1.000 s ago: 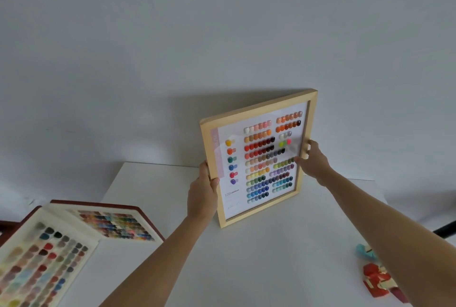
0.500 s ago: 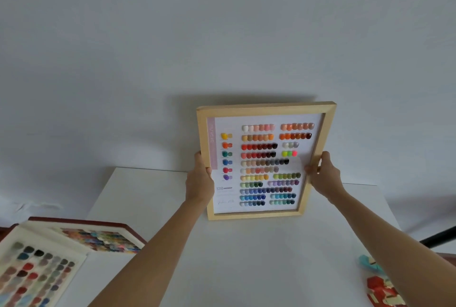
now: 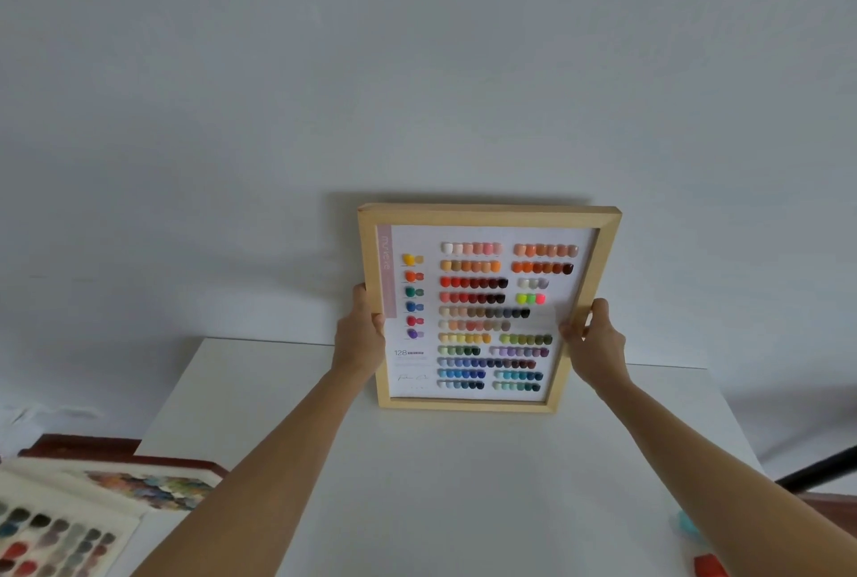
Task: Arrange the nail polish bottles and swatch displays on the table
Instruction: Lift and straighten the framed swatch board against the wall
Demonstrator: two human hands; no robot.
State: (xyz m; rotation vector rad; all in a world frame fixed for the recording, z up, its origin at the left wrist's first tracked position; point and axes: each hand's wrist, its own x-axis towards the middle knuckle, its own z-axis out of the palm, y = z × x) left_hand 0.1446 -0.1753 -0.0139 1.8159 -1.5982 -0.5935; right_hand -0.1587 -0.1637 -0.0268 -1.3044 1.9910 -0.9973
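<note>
Swatch frame (image 3: 482,224) straightened; booklet (image 3: 69,525) cropped

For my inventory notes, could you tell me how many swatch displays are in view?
3: a wooden-framed board held upright at the table's far edge, and two flat sheets at lower left, one behind the other. More may lie outside the frame.

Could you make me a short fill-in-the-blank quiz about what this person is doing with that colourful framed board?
1. The framed swatch display is held by ____ hands, the left hand and right hand gripping opposite sides.
2. Its frame is made of light ____.
3. The frame stands upright at the far edge of the white ____, in front of the wall.
4. The number printed on the display's lower left is ____.

Missing words: two; wood; table; 128
</note>
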